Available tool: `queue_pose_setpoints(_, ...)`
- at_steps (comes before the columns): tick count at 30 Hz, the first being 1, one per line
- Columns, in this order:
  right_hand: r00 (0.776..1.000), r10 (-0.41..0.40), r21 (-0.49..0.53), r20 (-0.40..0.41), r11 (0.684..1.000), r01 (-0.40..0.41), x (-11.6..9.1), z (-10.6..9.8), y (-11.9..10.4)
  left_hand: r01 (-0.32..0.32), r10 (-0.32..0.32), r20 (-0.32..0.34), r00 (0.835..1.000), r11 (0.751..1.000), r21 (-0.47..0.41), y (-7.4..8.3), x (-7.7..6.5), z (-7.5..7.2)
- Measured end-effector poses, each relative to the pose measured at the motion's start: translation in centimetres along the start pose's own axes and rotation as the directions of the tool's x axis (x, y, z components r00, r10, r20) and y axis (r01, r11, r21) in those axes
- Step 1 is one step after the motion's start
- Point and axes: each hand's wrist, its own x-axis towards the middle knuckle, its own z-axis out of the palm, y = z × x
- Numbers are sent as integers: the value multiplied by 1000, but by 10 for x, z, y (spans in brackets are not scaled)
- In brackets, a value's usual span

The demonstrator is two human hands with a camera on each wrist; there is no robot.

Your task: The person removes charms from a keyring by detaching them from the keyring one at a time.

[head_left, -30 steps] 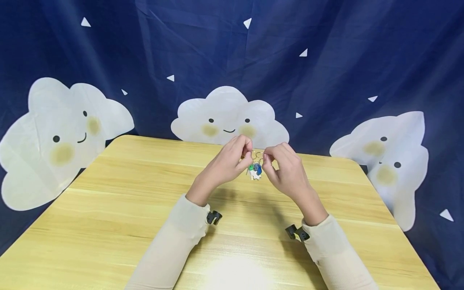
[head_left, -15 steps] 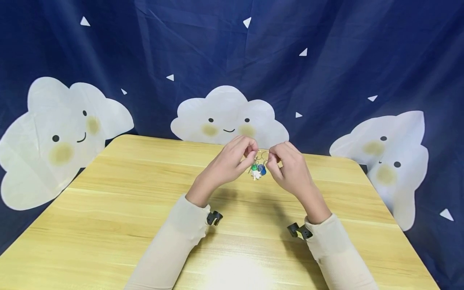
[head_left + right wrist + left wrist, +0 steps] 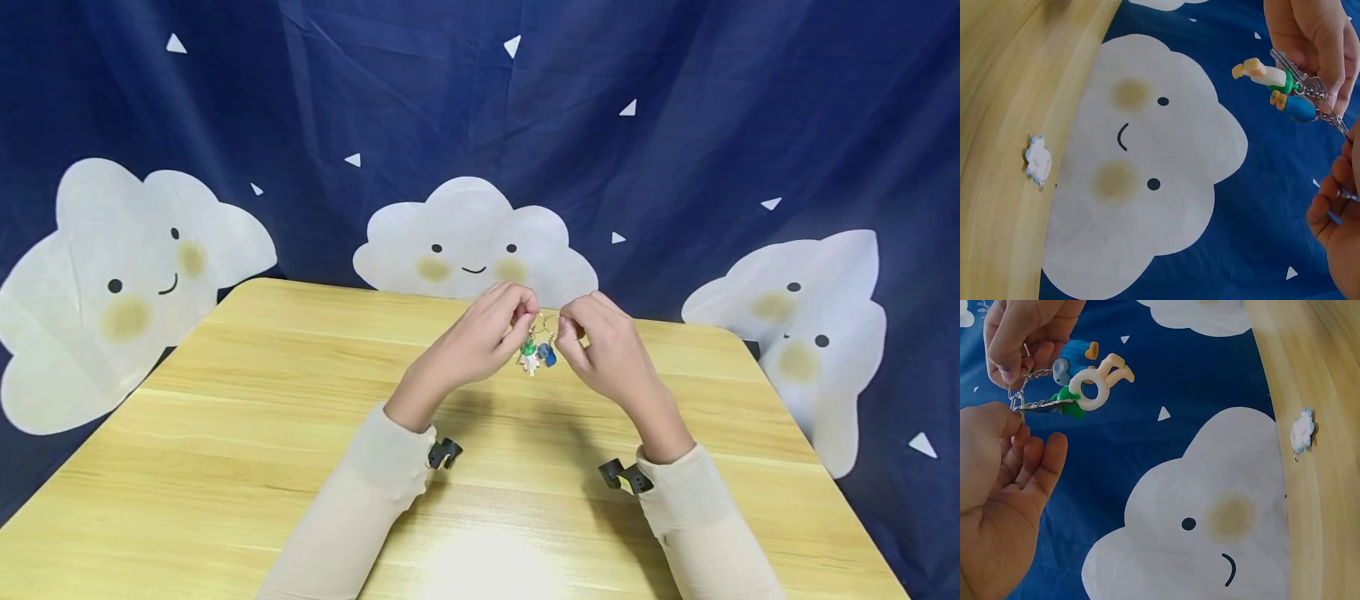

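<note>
Nearest, we see two cream sleeves [image 3: 337, 508], a black wrist mount [image 3: 437, 455] at each cuff, extending over a wood-grain tabletop [image 3: 262, 467]. Beyond, we observe the left hand [image 3: 476, 343] and right hand [image 3: 615, 354] with fingertips pinching metal rings [image 3: 1017, 400] between them above the table, from which hang a key [image 3: 1290, 65], a green-and-white figurine charm [image 3: 1100, 397] and a blue figurine charm [image 3: 1076, 355]. Farther, we note a white, blue-edged charm [image 3: 1302, 431] lying near the tabletop's far edge, before a navy curtain [image 3: 420, 83] printed with smiling clouds [image 3: 472, 233].
</note>
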Motion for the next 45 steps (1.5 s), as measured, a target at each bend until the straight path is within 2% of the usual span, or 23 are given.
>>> queue_pose_setpoints(5, 1000, -3, 5, 2, 1000, 3, 1, -3, -2, -4, 4, 15, 1000, 1000, 1, 1, 0, -1)
queue_pose_setpoints(16, 997, -72, -8, -4, 997, 72, 4, -6, -5, 79, -80, 1, 997, 992, -97, 0, -1, -4)
queue_pose_setpoints(24, 994, -34, 21, -100, 999, 36, 5, -4, -8, 34, -38, -43, 998, 996, -81, 1, -1, -3)
queue_pose_setpoints(29, 988, 55, 98, -145, 994, -41, 4, -2, -9, -7, 5, -53, 999, 999, -42, 2, 0, -3)
queue_pose_setpoints(32, 982, 91, 108, -165, 991, -73, 4, -1, -10, -14, 12, -52, 999, 999, -33, 4, 1, -3)
queue_pose_setpoints(39, 975, 125, 105, -182, 989, -107, 4, -3, -11, -9, 8, -34, 999, 999, -31, 7, 2, -2)
queue_pose_setpoints(45, 983, 94, 72, -160, 994, -83, 5, -7, -9, -6, 4, -37, 999, 999, -39, 7, 2, -1)
